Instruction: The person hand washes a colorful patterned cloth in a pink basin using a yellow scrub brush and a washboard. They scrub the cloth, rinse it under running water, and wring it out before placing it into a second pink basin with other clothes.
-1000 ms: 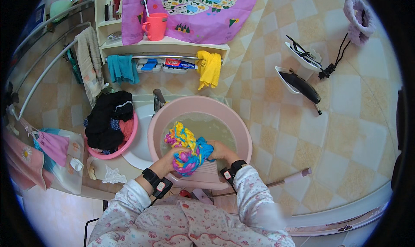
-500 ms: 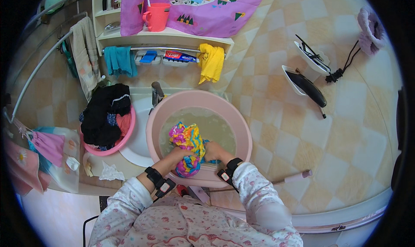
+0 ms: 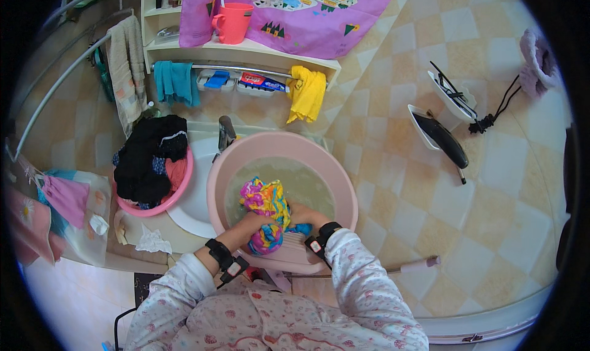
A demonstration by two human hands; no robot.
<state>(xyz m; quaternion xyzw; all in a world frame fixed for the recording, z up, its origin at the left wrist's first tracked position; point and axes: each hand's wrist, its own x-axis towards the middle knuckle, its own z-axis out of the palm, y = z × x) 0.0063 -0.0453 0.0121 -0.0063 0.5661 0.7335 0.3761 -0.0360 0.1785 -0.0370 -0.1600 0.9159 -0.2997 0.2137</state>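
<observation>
A wad of wet, multicoloured patterned cloth [image 3: 265,196] in pink, yellow, orange and blue lies bunched at the near side of a large pale pink basin [image 3: 219,176]. Cloudy water [image 3: 307,176] stands in this basin. My left hand [image 3: 259,220] is closed round the lower middle of the cloth, with one bunched end sticking out below it on the ribbed washboard part [image 3: 296,248]. Close beside it, my right hand [image 3: 299,214] grips the cloth's right side, where a blue fold shows under the wrist. The fingertips of both hands are mostly hidden.
The basin rests over a white sink [image 3: 195,197] with a metal tap [image 3: 226,130] behind. To the left stands a pink tub [image 3: 187,188] heaped with dark clothes [image 3: 147,160]. A shelf [image 3: 270,55] with towels hangs at the back. White wall holders [image 3: 424,126] carry a hair dryer-like black appliance [image 3: 448,143].
The view has shifted slightly. Both hands stay on the cloth near the washboard part, close together; the blue fold now shows more below my right hand.
</observation>
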